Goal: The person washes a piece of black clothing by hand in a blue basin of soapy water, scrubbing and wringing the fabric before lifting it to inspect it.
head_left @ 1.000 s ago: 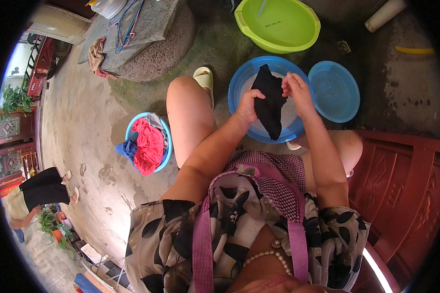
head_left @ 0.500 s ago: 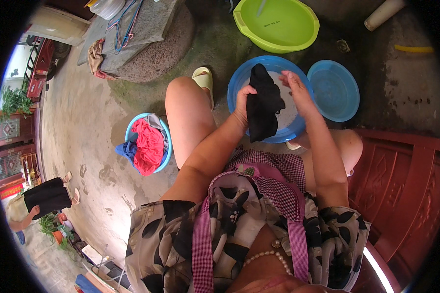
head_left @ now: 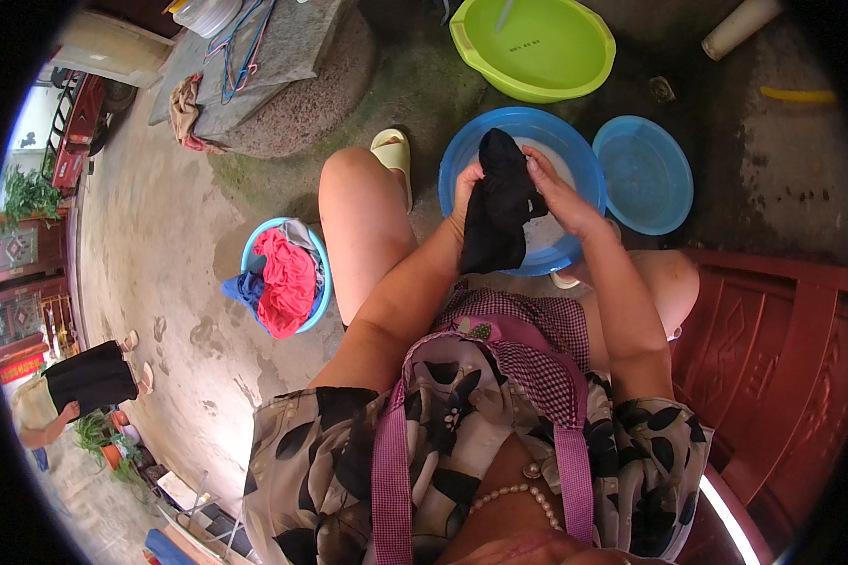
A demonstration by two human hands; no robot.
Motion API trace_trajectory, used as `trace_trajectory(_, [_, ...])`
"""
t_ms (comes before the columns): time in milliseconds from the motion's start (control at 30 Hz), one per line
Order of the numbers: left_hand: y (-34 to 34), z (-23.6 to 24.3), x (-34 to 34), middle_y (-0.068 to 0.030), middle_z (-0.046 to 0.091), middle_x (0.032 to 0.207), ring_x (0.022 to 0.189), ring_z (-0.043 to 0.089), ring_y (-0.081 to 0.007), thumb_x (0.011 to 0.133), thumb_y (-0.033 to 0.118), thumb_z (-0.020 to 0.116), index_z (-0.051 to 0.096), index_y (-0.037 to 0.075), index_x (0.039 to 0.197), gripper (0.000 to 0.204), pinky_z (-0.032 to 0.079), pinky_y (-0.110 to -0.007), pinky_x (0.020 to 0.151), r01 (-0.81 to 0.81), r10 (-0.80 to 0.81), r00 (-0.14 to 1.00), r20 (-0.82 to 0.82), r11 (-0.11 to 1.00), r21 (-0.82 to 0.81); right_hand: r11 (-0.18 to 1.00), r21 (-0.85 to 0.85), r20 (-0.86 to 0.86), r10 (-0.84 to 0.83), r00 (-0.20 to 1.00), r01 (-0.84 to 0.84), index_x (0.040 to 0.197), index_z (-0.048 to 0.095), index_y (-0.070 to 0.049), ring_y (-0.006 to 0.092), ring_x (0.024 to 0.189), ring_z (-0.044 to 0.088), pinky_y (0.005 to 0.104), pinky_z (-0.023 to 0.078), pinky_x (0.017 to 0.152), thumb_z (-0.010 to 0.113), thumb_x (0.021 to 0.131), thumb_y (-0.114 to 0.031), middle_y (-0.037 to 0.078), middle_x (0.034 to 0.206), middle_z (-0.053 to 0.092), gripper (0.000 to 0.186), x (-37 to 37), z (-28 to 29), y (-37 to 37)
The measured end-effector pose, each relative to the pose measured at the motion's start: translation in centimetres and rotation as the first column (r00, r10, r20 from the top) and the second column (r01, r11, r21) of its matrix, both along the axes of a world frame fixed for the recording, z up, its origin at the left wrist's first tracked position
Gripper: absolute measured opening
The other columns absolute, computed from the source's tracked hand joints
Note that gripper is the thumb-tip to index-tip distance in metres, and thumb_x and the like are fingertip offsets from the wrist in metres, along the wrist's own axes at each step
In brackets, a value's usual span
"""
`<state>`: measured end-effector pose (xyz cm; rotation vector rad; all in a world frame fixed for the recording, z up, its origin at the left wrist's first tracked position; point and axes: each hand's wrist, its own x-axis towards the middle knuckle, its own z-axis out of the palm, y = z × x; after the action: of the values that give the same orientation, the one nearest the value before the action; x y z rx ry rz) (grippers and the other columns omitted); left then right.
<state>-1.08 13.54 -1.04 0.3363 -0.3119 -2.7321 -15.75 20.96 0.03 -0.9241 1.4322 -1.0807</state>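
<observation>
A black piece of clothing [head_left: 499,207] hangs over the near part of a large blue basin [head_left: 589,179]. My left hand [head_left: 465,191] grips its left edge, with most of the fingers hidden behind the fabric. On the other side, my right hand [head_left: 558,195] has its thumb and fingers closed on the right edge. Whitish, cloudy water shows in the basin behind the garment. The garment's exact kind is hard to make out.
Beside the basin stands a smaller blue basin [head_left: 643,176]; a lime-green tub [head_left: 532,47] lies beyond. Left of my leg, a light-blue bucket [head_left: 325,297] holds red, blue and grey clothes. Hangers [head_left: 238,71] rest on a stone slab [head_left: 287,61]. Another person [head_left: 83,381] stands far left.
My right hand has come in from above the basin and taken hold of the black garment's right edge. The garment and my left hand have shifted slightly left.
</observation>
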Motion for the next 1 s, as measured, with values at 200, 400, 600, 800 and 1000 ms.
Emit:
trace_trajectory(200, [0.5,1.7,-0.2,-0.0104,0.062,0.093,0.080,0.062,-0.0225,0.086,0.014,0.046,0.057,0.003,0.103,0.023,0.052,-0.034,0.070,-0.130,0.126,0.991,-0.037,0.985,-0.113,0.992,0.127,0.388,-0.035,0.921,-0.016,0.138,0.019,-0.011,0.0214,0.125,0.030,0.0328,0.025,0.102,0.037,0.086,-0.058,0.010,0.136,0.030,0.072,0.9,0.4,0.3])
trace_trajectory(400, [-0.2,-0.2,-0.1,-0.0142,0.062,0.097,0.086,0.060,-0.0262,0.074,0.024,0.038,0.057,0.002,0.102,0.041,0.048,-0.037,0.081,-0.086,0.084,0.996,-0.027,0.994,-0.069,0.990,0.116,0.475,-0.126,0.871,0.080,0.130,0.037,-0.010,0.0194,0.116,0.040,0.0320,0.034,0.095,0.047,0.086,-0.051,0.008,0.126,0.042,0.061,1.0,-0.3,0.0])
trace_trajectory(600, [-0.4,-0.4,0.0,-0.0149,0.060,0.102,0.093,0.058,-0.0278,0.079,0.025,0.045,0.054,0.002,0.110,0.040,0.046,-0.039,0.084,0.026,-0.021,0.998,-0.063,0.997,0.069,0.944,-0.007,0.223,-0.319,0.921,0.329,0.103,0.057,-0.008,0.0137,0.087,0.055,0.0256,0.043,0.078,0.060,0.084,-0.030,0.003,0.095,0.059,0.030,0.0,0.1,-0.6])
trace_trajectory(800, [-0.8,-1.4,-1.0,-0.0162,0.053,0.116,0.107,0.050,-0.0324,0.071,0.029,0.045,0.046,0.001,0.121,0.057,0.036,-0.042,0.095,-0.033,0.022,0.993,0.115,0.994,0.100,0.708,-0.038,0.384,-0.641,0.664,0.705,0.092,0.057,-0.011,0.0101,0.080,0.055,0.0242,0.044,0.072,0.061,0.084,-0.027,-0.001,0.087,0.059,0.018,-1.7,0.8,-1.2])
trace_trajectory(1000, [-0.5,-1.5,-1.2,-0.0169,0.052,0.119,0.108,0.049,-0.0339,0.071,0.027,0.047,0.045,0.001,0.121,0.057,0.034,-0.043,0.097,-0.049,0.035,0.994,0.101,0.989,0.142,0.745,0.003,0.200,-0.654,0.729,0.667,0.100,0.054,-0.007,0.0114,0.081,0.054,0.0250,0.046,0.066,0.056,0.087,-0.029,0.001,0.092,0.058,0.025,-1.4,0.5,-0.8])
